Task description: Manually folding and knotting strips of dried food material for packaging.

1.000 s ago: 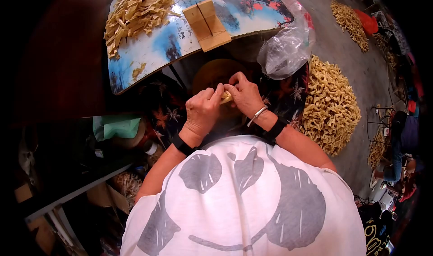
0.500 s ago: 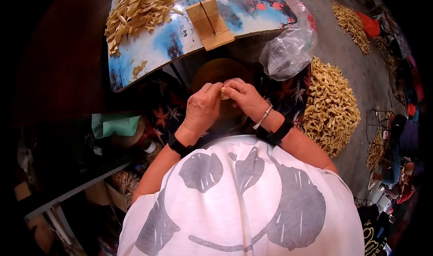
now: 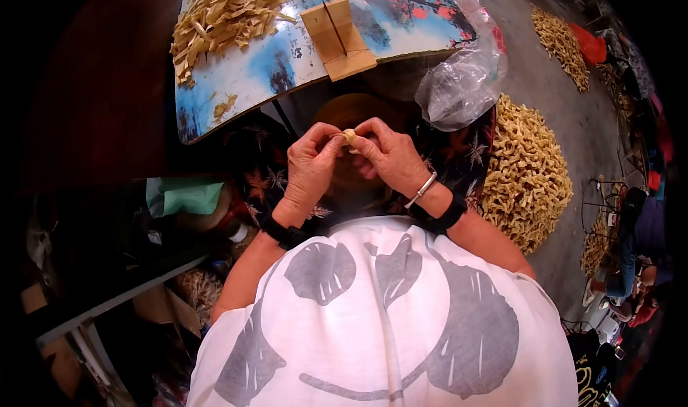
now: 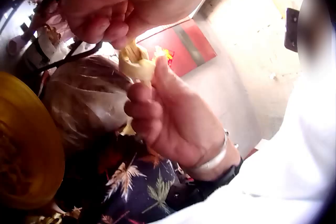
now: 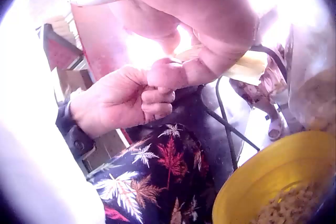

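Above the lap, the left hand (image 3: pixel 309 165) and the right hand (image 3: pixel 393 157) meet at a small pale yellow folded strip (image 3: pixel 349 136), fingertips of both pinching it. In the left wrist view the piece (image 4: pixel 137 65) looks looped, held between the left hand (image 4: pixel 131 3) above and the right thumb and fingers (image 4: pixel 173 113) below. From the right wrist, a flat end of the strip (image 5: pixel 249 68) sticks out past the right hand's curled fingers (image 5: pixel 205 50), and the left hand (image 5: pixel 123 100) touches them; the rest is hidden by fingers.
A painted table (image 3: pixel 258 70) ahead bears a heap of flat strips (image 3: pixel 229 16) and a slotted wooden block (image 3: pixel 338 40). Clear plastic (image 3: pixel 459 88) hangs off its right side. A large pile of twisted pieces (image 3: pixel 527 174) lies on the floor at right. A yellow basin (image 5: pixel 273 171) stands beyond the lap.
Both hands have shifted slightly, the left wrist turning and its fingers parting more from the right, so the folded piece shows between the fingertips. The view has moved a little.
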`<state>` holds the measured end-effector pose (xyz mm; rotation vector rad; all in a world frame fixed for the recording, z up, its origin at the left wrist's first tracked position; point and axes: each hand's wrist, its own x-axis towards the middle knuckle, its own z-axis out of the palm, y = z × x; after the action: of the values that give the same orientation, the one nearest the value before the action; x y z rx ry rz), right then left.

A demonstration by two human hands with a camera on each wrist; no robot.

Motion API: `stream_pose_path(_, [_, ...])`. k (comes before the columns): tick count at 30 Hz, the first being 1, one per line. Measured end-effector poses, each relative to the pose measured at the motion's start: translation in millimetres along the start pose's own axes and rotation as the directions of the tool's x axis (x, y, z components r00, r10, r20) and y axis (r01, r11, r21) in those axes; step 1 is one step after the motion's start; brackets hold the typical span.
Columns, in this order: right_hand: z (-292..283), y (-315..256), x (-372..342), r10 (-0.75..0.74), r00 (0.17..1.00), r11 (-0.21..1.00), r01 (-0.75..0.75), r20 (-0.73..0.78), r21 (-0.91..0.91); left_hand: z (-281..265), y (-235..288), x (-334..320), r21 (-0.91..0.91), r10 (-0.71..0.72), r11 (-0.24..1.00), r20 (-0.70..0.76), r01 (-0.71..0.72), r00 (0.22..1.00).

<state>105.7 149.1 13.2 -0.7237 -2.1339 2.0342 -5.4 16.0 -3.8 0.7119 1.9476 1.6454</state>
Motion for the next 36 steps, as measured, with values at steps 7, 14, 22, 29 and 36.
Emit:
stream_pose_path(7, [1.8, 10.2, -10.6, -0.167, 0.981, 0.959, 0.139, -0.095, -0.248, -17.9, -11.6, 7.9, -0.605, -0.268, 0.728, 0.183, 0.323, 0.946])
stream_pose_path(14, [22.5, 7.2, -5.9, -0.362, 0.919, 0.922, 0.329, -0.156, -0.204, 8.2, 3.8, -8.1, -0.551, -0.238, 0.773, 0.208, 0.314, 0.949])
stream_pose_path(22, [-11.5, 8.1, 20.4, -0.262, 0.964, 0.926, 0.267, 0.055, -0.266, -4.7, 6.0, -7.0, -0.266, -0.271, 0.895, 0.313, 0.358, 0.910])
stream_pose_path(29, [-9.0, 18.4, 28.3, -0.231, 0.947, 0.971, 0.237, 0.221, 0.001, -5.9, 9.1, -13.9, -0.371, -0.361, 0.779, 0.392, 0.505, 0.846])
stream_pose_path(36, [-8.5, 16.7, 35.4, -0.118, 0.992, 0.974, 0.126, -0.053, 0.191, -7.0, 13.9, -18.3, -0.438, -0.353, 0.724, 0.428, 0.533, 0.832])
